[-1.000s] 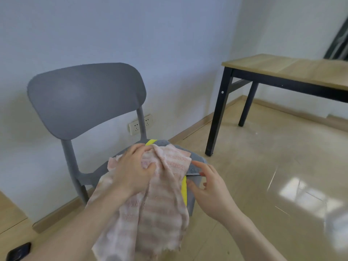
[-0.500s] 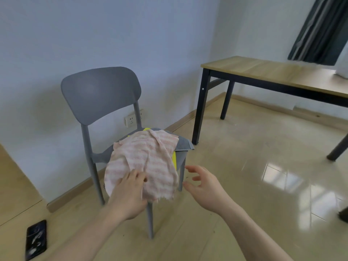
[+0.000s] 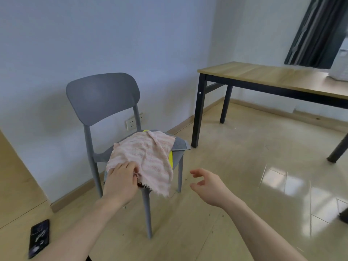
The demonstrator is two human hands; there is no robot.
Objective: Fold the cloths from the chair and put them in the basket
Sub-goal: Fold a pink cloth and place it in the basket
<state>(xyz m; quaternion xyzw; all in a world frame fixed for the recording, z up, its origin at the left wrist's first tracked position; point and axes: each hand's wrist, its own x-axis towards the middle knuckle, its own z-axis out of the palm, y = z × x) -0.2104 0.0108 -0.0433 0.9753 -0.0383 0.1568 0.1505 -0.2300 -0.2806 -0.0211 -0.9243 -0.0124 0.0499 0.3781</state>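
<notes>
A pink striped cloth (image 3: pixel 148 157) lies draped over the seat of the grey chair (image 3: pixel 102 97) and hangs off its front edge. Under it a grey cloth (image 3: pixel 179 145) pokes out on the right and a yellow one (image 3: pixel 170 157) shows as a thin strip. My left hand (image 3: pixel 122 178) pinches the pink cloth's lower front edge. To the right of the chair, my right hand (image 3: pixel 206 182) hovers in the air with fingers apart, holding nothing. No basket is in view.
A wooden table with black legs (image 3: pixel 273 78) stands at the right, with a white object (image 3: pixel 340 72) on its far end. On the floor at the lower left lies a dark phone (image 3: pixel 39 237). A wall socket (image 3: pixel 131 123) sits behind the chair. Dark curtains (image 3: pixel 316 31) hang at the upper right.
The view has pulled back from the chair. My left hand slid from the top of the pink cloth down to its front edge, and my right hand moved away to the right.
</notes>
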